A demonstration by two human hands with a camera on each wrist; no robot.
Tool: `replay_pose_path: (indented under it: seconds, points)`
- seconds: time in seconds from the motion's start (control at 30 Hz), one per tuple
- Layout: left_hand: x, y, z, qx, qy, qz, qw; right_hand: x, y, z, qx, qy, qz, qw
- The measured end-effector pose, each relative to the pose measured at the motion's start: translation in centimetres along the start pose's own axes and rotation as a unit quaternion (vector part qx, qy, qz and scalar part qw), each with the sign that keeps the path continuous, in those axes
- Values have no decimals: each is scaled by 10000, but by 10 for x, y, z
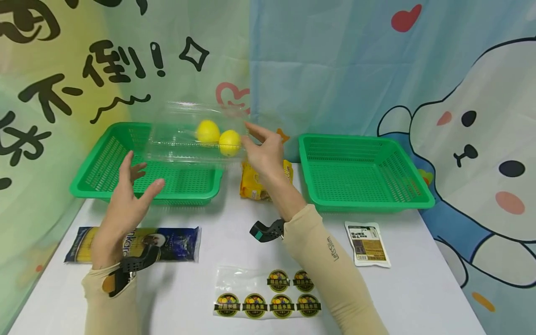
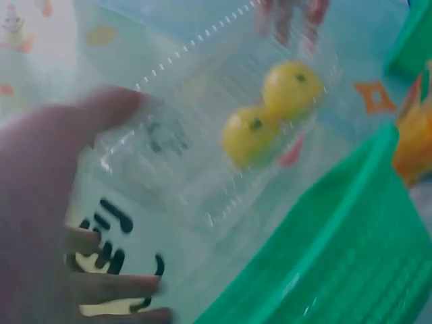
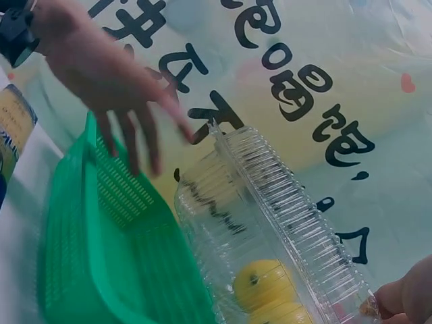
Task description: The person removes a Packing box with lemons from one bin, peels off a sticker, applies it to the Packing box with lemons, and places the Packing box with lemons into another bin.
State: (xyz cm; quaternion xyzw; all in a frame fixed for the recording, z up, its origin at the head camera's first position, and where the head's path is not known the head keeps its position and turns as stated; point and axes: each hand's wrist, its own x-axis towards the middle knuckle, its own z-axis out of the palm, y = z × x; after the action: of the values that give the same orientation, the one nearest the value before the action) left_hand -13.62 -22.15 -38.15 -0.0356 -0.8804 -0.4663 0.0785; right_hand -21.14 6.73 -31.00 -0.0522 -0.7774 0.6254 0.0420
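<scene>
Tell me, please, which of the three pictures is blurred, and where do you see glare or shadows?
Left wrist view: heavily blurred, the left hand and the two lemons smeared. Right wrist view: the clear plastic box fairly sharp, the other hand soft. Head view: mostly sharp and evenly lit, faint glints on the box, soft shadows on the white table, edges bent by the wide lens.

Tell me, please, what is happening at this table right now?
A person holds a clear plastic clamshell box with two yellow fruits inside, up above the left green basket. The right hand pinches the box's right end. The left hand is open with fingers spread, just short of the box's left end. A second green basket sits to the right. A pasta packet, a sticker sheet and a pouch lie on the table.
</scene>
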Motion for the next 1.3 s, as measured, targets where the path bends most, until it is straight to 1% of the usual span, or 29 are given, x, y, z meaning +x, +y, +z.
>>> replay_pose_path:
  seconds: [0.03,0.1,0.17,0.27,0.43,0.57,0.7,0.8,0.9,1.0,1.17,1.3]
  points:
    - [0,3,2,-391,177,56,9991,-1,1,-3,-61,21,11,10000]
    - [1,9,7,-996,487,225,9936,-3,4,-8,-124,50,24,9999]
    - [1,16,12,-1338,668,328,9882,-5,6,-13,-209,77,35,9997]
    - [2,24,20,-1605,698,360,9839,-8,9,-19,-262,113,22,9996]
    - [3,30,31,-1677,596,385,9833,-13,11,-28,-288,150,-84,9994]
    - [2,31,37,-1620,647,631,9826,-15,13,-35,-194,153,-174,9995]
    - [3,33,42,-1643,657,822,9808,-17,17,-43,-169,164,-159,9996]
    - [3,34,45,-1650,612,807,9811,-21,18,-49,-243,165,-143,9995]
    - [3,35,46,-1592,564,808,9823,-25,20,-54,-212,118,-168,9996]
    - [3,36,48,-1539,540,878,9827,-30,22,-60,-115,90,-192,9997]
    - [2,39,49,-1492,513,926,9831,-37,27,-69,13,94,-104,9999]
    - [1,42,49,-1507,425,965,9829,-43,31,-76,31,121,-41,9999]
